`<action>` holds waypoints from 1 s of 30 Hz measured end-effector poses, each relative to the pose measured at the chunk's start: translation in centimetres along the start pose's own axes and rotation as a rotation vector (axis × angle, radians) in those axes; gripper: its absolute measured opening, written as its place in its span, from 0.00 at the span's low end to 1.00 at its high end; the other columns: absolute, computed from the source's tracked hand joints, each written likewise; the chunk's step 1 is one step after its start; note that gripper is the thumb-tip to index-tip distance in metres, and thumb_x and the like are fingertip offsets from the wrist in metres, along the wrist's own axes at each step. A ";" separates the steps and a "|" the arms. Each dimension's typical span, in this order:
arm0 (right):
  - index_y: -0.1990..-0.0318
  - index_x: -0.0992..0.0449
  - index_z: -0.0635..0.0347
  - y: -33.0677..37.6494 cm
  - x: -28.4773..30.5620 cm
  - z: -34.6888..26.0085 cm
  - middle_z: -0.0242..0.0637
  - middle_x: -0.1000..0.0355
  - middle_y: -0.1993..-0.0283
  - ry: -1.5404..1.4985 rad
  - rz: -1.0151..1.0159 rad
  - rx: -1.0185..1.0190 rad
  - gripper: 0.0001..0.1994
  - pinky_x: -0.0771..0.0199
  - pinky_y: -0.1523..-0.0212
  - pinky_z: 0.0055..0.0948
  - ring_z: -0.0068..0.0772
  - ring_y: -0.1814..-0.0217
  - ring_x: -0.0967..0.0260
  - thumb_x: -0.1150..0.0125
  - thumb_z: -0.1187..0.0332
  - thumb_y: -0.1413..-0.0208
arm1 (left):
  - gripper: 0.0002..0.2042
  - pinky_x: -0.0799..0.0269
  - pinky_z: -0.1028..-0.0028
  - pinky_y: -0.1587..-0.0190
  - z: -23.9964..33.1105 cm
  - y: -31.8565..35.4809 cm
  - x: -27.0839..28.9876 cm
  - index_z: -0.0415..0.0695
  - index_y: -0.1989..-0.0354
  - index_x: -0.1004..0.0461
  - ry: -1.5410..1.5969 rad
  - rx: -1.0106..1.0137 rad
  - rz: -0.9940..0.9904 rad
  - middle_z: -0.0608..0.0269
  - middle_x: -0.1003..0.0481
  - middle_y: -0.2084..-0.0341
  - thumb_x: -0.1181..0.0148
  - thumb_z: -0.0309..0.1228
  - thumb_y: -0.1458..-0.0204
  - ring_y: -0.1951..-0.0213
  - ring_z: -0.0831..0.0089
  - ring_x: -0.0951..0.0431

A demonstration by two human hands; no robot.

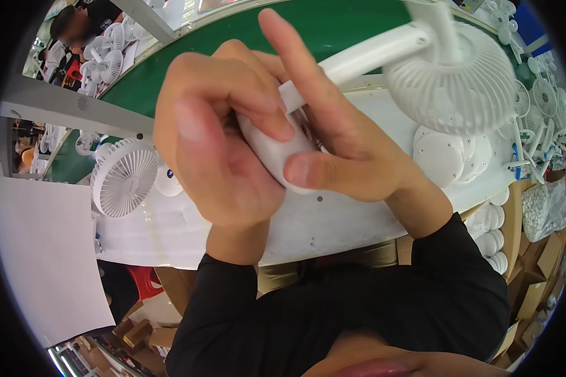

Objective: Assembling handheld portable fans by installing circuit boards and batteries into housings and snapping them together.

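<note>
Frame centre: left hand [217, 132] and right hand [339, 138] both closed around white fan base [271, 151], held above counter [333, 220]. Stem runs upper right to fan head [453, 81]. Likely light, stiff, smooth plastic; grip base, not grille.

Bright, even overhead light leaves only soft shadows. The left hand [214, 132] looms close and slightly blurred. Fisheye bending curves the edges inside a black rim.

Both bare hands [277, 132] emerge from long black sleeves [233, 308] reaching the wrists, no gloves.
</note>
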State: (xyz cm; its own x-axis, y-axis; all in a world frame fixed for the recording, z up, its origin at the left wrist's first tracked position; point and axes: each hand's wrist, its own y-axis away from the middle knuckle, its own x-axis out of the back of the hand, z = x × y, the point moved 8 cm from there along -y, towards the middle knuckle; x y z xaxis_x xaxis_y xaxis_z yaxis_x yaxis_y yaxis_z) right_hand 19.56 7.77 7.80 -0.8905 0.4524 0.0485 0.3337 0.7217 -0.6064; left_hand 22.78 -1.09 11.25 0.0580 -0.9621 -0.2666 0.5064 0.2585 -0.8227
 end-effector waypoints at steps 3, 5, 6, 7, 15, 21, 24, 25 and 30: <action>0.24 0.67 0.58 0.1 -0.1 -0.1 0.49 0.61 0.22 -0.094 0.015 0.031 0.49 0.62 0.26 0.43 0.48 0.21 0.61 0.39 0.65 0.46 | 0.26 0.38 0.72 0.65 0.6 -0.3 -0.9 0.43 0.67 0.31 -0.075 -0.012 0.079 0.66 0.35 0.87 0.73 0.49 0.33 0.78 0.75 0.37; 0.24 0.72 0.53 0.2 0.0 0.7 0.48 0.61 0.21 0.004 -0.026 0.075 0.53 0.60 0.27 0.47 0.49 0.21 0.60 0.37 0.60 0.48 | 0.27 0.37 0.72 0.64 0.4 -0.5 -0.6 0.43 0.66 0.31 -0.088 0.084 0.211 0.66 0.34 0.88 0.74 0.50 0.33 0.79 0.75 0.37; 0.24 0.76 0.49 0.2 -0.1 0.7 0.47 0.61 0.21 0.095 -0.059 0.115 0.57 0.58 0.28 0.52 0.50 0.22 0.59 0.35 0.55 0.50 | 0.27 0.37 0.72 0.64 0.2 -0.5 -0.2 0.43 0.65 0.31 -0.094 0.132 0.278 0.66 0.34 0.88 0.74 0.50 0.33 0.79 0.76 0.37; 0.24 0.76 0.49 0.2 0.1 0.8 0.47 0.61 0.21 0.104 -0.059 0.112 0.57 0.58 0.28 0.52 0.50 0.22 0.59 0.35 0.55 0.50 | 0.27 0.37 0.72 0.64 -0.1 -0.6 0.0 0.43 0.65 0.31 -0.085 0.130 0.278 0.66 0.34 0.88 0.74 0.50 0.33 0.79 0.76 0.37; 0.24 0.72 0.51 0.2 -1.3 0.0 0.47 0.60 0.22 0.019 0.019 0.045 0.49 0.60 0.27 0.46 0.50 0.22 0.59 0.43 0.69 0.47 | 0.32 0.32 0.71 0.60 1.0 -0.1 0.2 0.40 0.60 0.30 -0.250 0.168 -0.001 0.65 0.33 0.87 0.77 0.55 0.34 0.80 0.75 0.37; 0.23 0.64 0.52 -0.1 -1.1 -1.0 0.46 0.51 0.25 -0.086 0.019 0.126 0.45 0.54 0.29 0.42 0.49 0.27 0.49 0.44 0.74 0.45 | 0.33 0.30 0.72 0.61 2.5 -0.2 -0.5 0.40 0.64 0.29 -0.206 -0.044 0.135 0.64 0.34 0.87 0.77 0.55 0.34 0.80 0.75 0.37; 0.23 0.67 0.50 0.5 -0.6 -0.2 0.48 0.55 0.24 0.025 -0.023 0.083 0.51 0.55 0.28 0.46 0.52 0.25 0.52 0.40 0.71 0.52 | 0.31 0.32 0.72 0.62 0.7 -0.6 0.3 0.42 0.70 0.30 -0.162 0.034 0.274 0.64 0.34 0.86 0.76 0.54 0.34 0.79 0.74 0.37; 0.23 0.69 0.49 0.6 -0.4 0.0 0.49 0.56 0.24 0.073 -0.046 0.056 0.54 0.56 0.28 0.49 0.53 0.24 0.54 0.38 0.70 0.55 | 0.30 0.33 0.72 0.63 -0.2 -0.4 1.1 0.43 0.72 0.31 -0.056 0.097 0.181 0.64 0.34 0.85 0.75 0.53 0.34 0.79 0.74 0.36; 0.29 0.46 0.58 0.1 -0.8 1.1 0.49 0.39 0.33 0.540 0.010 -0.190 0.43 0.39 0.38 0.40 0.50 0.36 0.37 0.39 0.77 0.59 | 0.19 0.37 0.79 0.69 -2.5 0.7 5.6 0.39 0.74 0.29 -0.287 0.260 0.435 0.61 0.28 0.79 0.65 0.33 0.37 0.77 0.75 0.34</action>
State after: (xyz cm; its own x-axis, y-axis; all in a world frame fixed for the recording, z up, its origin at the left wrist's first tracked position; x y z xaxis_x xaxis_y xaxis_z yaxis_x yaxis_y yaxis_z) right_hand 20.01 6.91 6.81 -0.6192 0.6273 0.4724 0.4353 0.7749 -0.4584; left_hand 21.27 -6.05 7.91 0.5204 -0.7670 -0.3754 0.5764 0.6399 -0.5082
